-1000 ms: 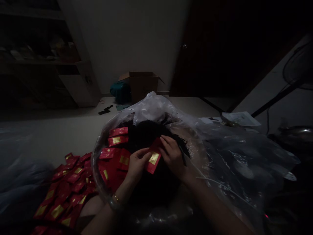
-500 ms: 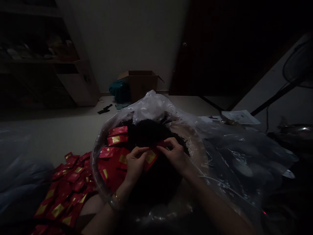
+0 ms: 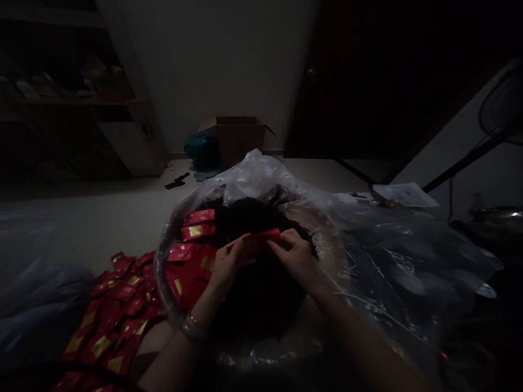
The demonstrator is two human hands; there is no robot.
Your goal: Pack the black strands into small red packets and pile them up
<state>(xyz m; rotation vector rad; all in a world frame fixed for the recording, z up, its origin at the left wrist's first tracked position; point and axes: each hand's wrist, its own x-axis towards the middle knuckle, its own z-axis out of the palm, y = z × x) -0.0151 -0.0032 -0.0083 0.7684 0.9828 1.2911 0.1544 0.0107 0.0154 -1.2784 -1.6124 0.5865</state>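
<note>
Both my hands pinch one small red packet [image 3: 261, 239] and hold it nearly level over a heap of dark loose material [image 3: 253, 218]. My left hand [image 3: 231, 264] grips its left end, and a bracelet shows on that wrist. My right hand [image 3: 296, 256] grips the right end. The heap lies in a big clear plastic bag [image 3: 368, 234] spread open in front of me. Several red packets with gold labels [image 3: 196, 231] lie inside the bag at the left of the heap.
A pile of the same red packets [image 3: 114, 321] covers the floor at my lower left. A cardboard box [image 3: 237, 136] and a teal bundle [image 3: 200, 152] stand by the far wall. Shelves [image 3: 61, 98] are at the left, a fan [image 3: 502, 103] and papers [image 3: 404, 193] at the right.
The packet was held face up showing its gold label. My hands have tipped it until only its edge and red back show, and raised it slightly.
</note>
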